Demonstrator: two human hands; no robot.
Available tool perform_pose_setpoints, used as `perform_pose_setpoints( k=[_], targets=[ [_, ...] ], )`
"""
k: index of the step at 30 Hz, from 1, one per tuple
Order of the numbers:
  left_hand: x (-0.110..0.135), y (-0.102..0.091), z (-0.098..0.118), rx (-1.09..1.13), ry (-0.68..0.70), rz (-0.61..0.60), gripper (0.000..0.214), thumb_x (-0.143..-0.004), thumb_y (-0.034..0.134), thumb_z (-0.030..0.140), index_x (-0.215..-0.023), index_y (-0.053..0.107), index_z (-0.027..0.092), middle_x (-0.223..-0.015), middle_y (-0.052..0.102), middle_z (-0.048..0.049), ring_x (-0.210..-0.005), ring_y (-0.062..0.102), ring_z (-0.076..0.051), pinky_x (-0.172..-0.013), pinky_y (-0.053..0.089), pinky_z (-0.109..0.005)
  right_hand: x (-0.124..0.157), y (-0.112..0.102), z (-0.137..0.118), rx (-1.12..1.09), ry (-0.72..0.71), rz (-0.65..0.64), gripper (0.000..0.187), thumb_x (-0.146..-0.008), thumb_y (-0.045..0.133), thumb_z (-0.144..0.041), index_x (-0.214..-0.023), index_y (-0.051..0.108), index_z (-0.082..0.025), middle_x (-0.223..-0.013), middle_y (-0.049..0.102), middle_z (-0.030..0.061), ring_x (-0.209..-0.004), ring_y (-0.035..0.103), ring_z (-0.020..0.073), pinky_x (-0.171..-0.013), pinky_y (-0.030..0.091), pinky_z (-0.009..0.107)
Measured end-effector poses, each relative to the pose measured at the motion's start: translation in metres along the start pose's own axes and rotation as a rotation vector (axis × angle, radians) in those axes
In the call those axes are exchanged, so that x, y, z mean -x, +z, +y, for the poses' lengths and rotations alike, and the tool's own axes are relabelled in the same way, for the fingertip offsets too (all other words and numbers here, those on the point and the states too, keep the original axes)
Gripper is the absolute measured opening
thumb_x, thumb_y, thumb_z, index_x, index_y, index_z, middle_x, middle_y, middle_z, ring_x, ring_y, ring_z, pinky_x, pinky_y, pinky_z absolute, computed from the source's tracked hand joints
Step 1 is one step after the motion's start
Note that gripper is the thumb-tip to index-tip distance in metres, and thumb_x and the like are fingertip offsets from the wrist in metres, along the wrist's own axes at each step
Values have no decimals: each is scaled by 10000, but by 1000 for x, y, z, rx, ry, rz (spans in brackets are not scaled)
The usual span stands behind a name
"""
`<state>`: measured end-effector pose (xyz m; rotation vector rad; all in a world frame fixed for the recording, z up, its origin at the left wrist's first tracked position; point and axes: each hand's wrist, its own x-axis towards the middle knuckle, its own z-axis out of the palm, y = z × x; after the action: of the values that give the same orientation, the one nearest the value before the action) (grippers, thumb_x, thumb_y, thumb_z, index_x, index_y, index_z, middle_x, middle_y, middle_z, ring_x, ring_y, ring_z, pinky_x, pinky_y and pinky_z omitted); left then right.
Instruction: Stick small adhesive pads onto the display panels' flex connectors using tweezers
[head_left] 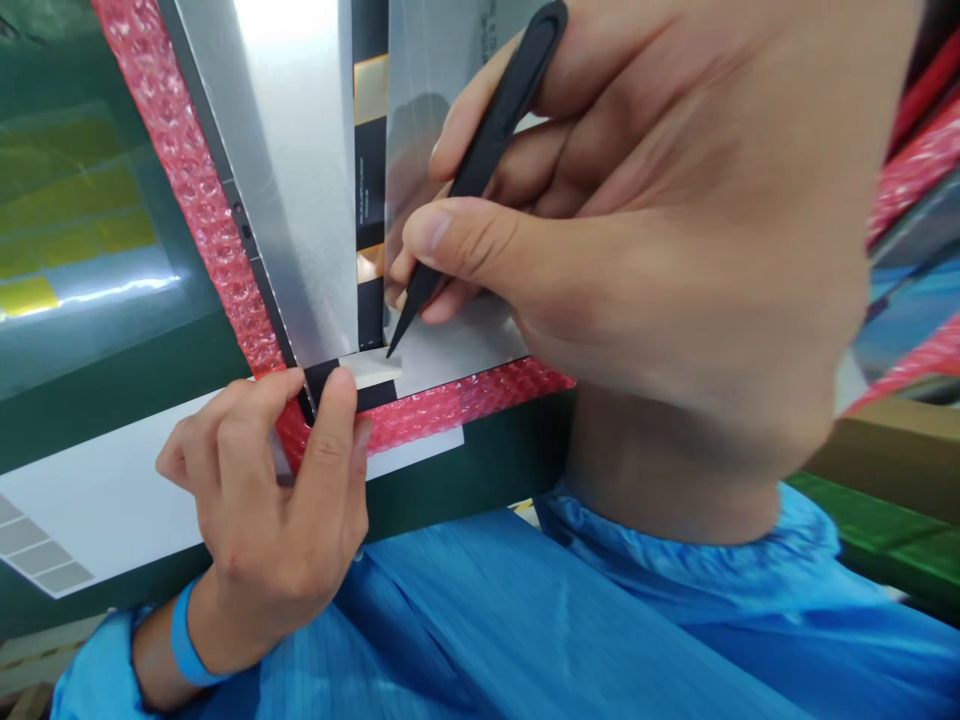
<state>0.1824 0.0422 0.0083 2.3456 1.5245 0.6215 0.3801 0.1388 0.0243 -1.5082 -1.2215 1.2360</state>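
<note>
Holding the black pointed tool (pixel 499 120) tight between thumb and fingers, my right hand (pixel 637 230) has its tip at the pale strip (pixel 375 370), near corner of the metallic panel (pixel 300 200). My left hand (pixel 277 510) touches that corner; whether pinching, I can't tell. Pink bubble wrap (pixel 210 220) beneath. Yellow squares (pixel 124 231) inside or under clear plastic (pixel 112 315), unclear which.

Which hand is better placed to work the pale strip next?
Probably the right hand: it holds the black tool, tip at the pale strip, while the left hand is at the corner of the panel.
</note>
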Motion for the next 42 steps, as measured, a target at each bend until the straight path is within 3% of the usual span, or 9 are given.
perform_pose_setpoints(
  k=[6, 10, 14, 20, 24, 29, 34, 37, 42],
  targets=[
    [2, -2, 2, -47, 11, -36, 502, -925, 810, 184, -1415, 703, 164, -1307, 698, -234, -1226, 669, -422, -1016, 495, -586, 4, 3, -5, 17, 34, 26, 385, -766, 1036, -322, -700, 656, -307, -832, 766, 30, -646, 718, 255, -445, 607, 419],
    [2, -2, 3, -69, 6, -35, 518, -916, 823, 189, -1419, 699, 186, -1311, 701, -209, -1232, 667, -411, -1021, 492, -566, 5, 0, -2, 73, -16, 26, 406, -781, 1028, -375, -714, 633, -309, -835, 756, 28, -712, 738, 293, -459, 587, 446],
    [-1, -2, 5, -96, 40, -47, 476, -931, 803, 189, -1394, 703, 139, -1348, 698, -236, -1275, 655, -430, -1067, 460, -594, 6, -1, 2, 167, -71, 41, 388, -799, 967, -252, -737, 591, -320, -908, 753, 25, -757, 740, 309, -530, 577, 476],
    [-4, -4, 7, -148, 66, -142, 461, -1011, 723, 220, -1466, 665, 182, -1416, 692, -198, -1362, 622, -402, -1191, 304, -607, 6, 1, 5, 207, -115, 60, 413, -763, 893, -100, -758, 543, -319, -883, 756, 7, -679, 716, 292, -534, 558, 497],
    [-4, -4, 5, -203, 112, -156, 482, -1011, 702, 197, -1488, 651, 156, -1425, 690, -200, -1364, 614, -394, -1262, 171, -615, 3, -8, 7, 178, -174, 126, 409, -779, 847, -25, -773, 558, -313, -802, 719, -6, -647, 718, 258, -512, 584, 437],
    [-7, -7, 9, -260, 114, -223, 517, -1046, 682, 244, -1558, 616, 226, -1455, 637, -202, -1378, 589, -404, -1274, 70, -675, 0, -17, 7, -4, -44, 156, 381, -889, 663, 69, -769, 538, -270, -620, 615, -60, -643, 758, 179, -463, 601, 249],
    [-11, -10, 14, -318, 69, -306, 674, -1038, 729, 325, -1670, 495, 349, -1515, 576, -197, -1418, 536, -448, -1229, 67, -777, -2, -12, 10, -67, -35, 163, 369, -850, 658, 119, -784, 562, -232, -578, 635, -91, -592, 746, 159, -427, 584, 188],
    [-7, -10, 15, -333, 18, -313, 705, -1010, 770, 385, -1662, 502, 367, -1566, 547, -208, -1482, 472, -487, -1206, 105, -828, -3, -10, 14, -80, 10, 160, 308, -877, 624, 87, -801, 556, -204, -575, 641, -106, -560, 735, 118, -496, 543, 121],
    [3, -14, 9, -403, -93, -237, 535, -1058, 674, 381, -1586, 592, 352, -1623, 514, -236, -1530, 418, -539, -1156, 163, -891, -7, -8, 25, -143, 22, 163, 272, -836, 663, 76, -839, 593, -187, -669, 726, -5, -525, 690, 142, -456, 548, 179]
  ],
)
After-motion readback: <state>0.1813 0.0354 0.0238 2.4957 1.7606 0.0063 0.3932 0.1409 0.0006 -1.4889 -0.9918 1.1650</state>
